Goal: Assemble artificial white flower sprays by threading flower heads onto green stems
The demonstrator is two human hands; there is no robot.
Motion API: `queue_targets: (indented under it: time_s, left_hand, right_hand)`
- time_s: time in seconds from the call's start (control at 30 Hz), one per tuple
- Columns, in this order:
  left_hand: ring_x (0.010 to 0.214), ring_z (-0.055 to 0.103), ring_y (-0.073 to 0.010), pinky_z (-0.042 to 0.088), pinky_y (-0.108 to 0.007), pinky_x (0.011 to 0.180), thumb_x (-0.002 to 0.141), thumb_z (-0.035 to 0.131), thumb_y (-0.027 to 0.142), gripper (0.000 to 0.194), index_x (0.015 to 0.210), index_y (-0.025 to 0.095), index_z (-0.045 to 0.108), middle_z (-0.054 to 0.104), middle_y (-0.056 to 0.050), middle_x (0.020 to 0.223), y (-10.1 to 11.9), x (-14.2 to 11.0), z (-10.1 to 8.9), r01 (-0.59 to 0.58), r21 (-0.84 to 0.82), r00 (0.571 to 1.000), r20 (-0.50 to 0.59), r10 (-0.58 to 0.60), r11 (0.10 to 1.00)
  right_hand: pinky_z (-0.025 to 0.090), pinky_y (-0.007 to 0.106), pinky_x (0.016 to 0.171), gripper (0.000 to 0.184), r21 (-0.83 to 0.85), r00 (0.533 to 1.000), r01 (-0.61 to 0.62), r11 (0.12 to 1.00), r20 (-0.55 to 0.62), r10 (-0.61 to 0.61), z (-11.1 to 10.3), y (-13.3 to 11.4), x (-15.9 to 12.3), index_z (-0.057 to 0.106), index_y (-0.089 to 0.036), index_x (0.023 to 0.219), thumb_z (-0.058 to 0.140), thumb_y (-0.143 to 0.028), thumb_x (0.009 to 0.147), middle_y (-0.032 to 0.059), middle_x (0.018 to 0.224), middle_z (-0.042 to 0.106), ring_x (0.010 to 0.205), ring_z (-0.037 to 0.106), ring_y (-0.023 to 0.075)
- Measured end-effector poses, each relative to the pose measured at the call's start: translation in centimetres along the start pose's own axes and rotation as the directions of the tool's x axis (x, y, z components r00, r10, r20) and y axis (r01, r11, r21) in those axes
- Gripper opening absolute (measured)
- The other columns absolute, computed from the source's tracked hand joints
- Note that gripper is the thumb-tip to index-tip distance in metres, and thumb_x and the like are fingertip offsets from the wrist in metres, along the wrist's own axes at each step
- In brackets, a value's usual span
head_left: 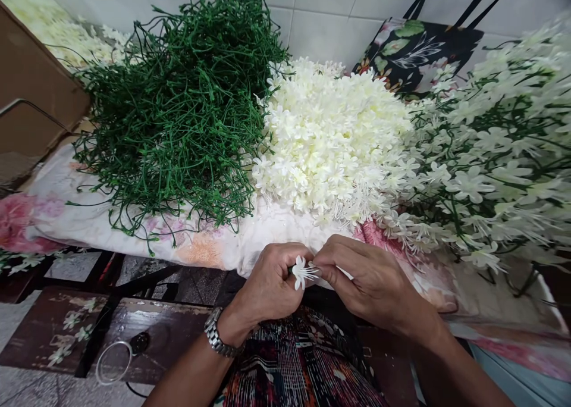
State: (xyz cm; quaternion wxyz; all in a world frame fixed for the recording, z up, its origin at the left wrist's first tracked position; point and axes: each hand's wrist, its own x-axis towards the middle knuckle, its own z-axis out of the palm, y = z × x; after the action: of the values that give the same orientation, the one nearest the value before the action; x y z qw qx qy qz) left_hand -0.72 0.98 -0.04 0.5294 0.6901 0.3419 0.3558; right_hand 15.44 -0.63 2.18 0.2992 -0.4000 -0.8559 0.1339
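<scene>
Close to my lap, at the front edge of the cloth-covered table, my left hand is closed around the base of a small white artificial flower. The petals and thin white stamens point right, out of the fist; a bit of dark green shows behind the petals. My right hand pinches at the stamen tips with thumb and forefinger. Beyond the hands lie a heap of loose white flower heads and, left of it, a tangled pile of green plastic stems.
Assembled white flower sprays crowd the right side. A black floral bag leans on the tiled wall. At far left stands a cardboard box. Below the floral cloth is a brown bench with a white ring.
</scene>
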Motion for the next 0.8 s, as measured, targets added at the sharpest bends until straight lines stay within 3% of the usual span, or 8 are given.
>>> queue_targets:
  time_s: [0.17, 0.37, 0.5, 0.63, 0.8]
  left_hand:
    - [0.050, 0.024, -0.0074, 0.022, -0.020, 0.044, 0.071, 0.048, 0.016, 0.023, 0.053, 0.018, 0.035, 0.029, 0.006, 0.052, 0.4, -0.3, -0.5, 0.136, -0.148, 0.990, 0.045, -0.131, 0.980]
    - [0.052, 0.035, -0.0099, 0.029, -0.023, 0.048, 0.068, 0.052, 0.021, 0.014, 0.056, 0.013, 0.053, 0.041, 0.003, 0.052, 0.5, -0.5, -0.8, 0.227, -0.208, 0.974, 0.056, -0.220, 0.951]
    - [0.050, 0.032, -0.0083, 0.025, -0.023, 0.046, 0.065, 0.049, 0.018, 0.015, 0.052, 0.013, 0.054, 0.039, 0.003, 0.051, 0.6, -0.6, -0.9, 0.234, -0.210, 0.971, 0.014, -0.237, 0.949]
    - [0.051, 0.034, -0.0077, 0.027, -0.022, 0.047, 0.063, 0.048, 0.015, 0.012, 0.053, 0.013, 0.054, 0.043, 0.003, 0.053, 0.4, -0.8, -1.0, 0.242, -0.313, 0.967, 0.003, -0.253, 0.919]
    - [0.052, 0.038, -0.0079, 0.030, -0.021, 0.049, 0.067, 0.049, 0.013, 0.016, 0.052, 0.014, 0.054, 0.046, 0.003, 0.053, 0.0, -0.9, -1.0, 0.189, -0.406, 0.979, 0.005, -0.204, 0.894]
  right_hand:
    - [0.044, 0.019, 0.054, 0.016, 0.020, 0.999, 0.007, 1.000, -0.033, -0.006, -0.2, -0.3, 0.0, 0.059, -0.016, 0.083, 0.045, -0.014, 0.090, 0.0006, 0.066, 0.058, 0.059, 0.055, 0.0091]
    - [0.051, 0.019, 0.066, 0.017, 0.001, 0.999, 0.030, 1.000, -0.028, -0.030, -0.7, -0.9, 0.0, 0.056, -0.018, 0.103, 0.045, -0.016, 0.091, 0.0020, 0.079, 0.066, 0.072, 0.063, 0.0102]
    - [0.051, 0.019, 0.064, 0.015, 0.024, 0.999, 0.036, 0.999, -0.010, -0.036, -0.9, -1.3, 0.3, 0.055, -0.019, 0.104, 0.048, -0.024, 0.091, 0.0016, 0.079, 0.065, 0.069, 0.061, 0.0102]
    - [0.051, 0.022, 0.066, 0.027, 0.041, 1.000, 0.025, 0.999, -0.013, -0.025, -1.2, -1.5, 0.3, 0.051, -0.019, 0.114, 0.049, -0.034, 0.091, 0.0036, 0.084, 0.065, 0.073, 0.061, 0.0125]
    - [0.050, 0.024, 0.064, 0.015, 0.059, 0.996, -0.025, 0.998, -0.085, 0.030, -1.1, -1.5, -0.3, 0.052, -0.019, 0.100, 0.053, -0.017, 0.086, 0.0050, 0.084, 0.063, 0.074, 0.059, 0.0140]
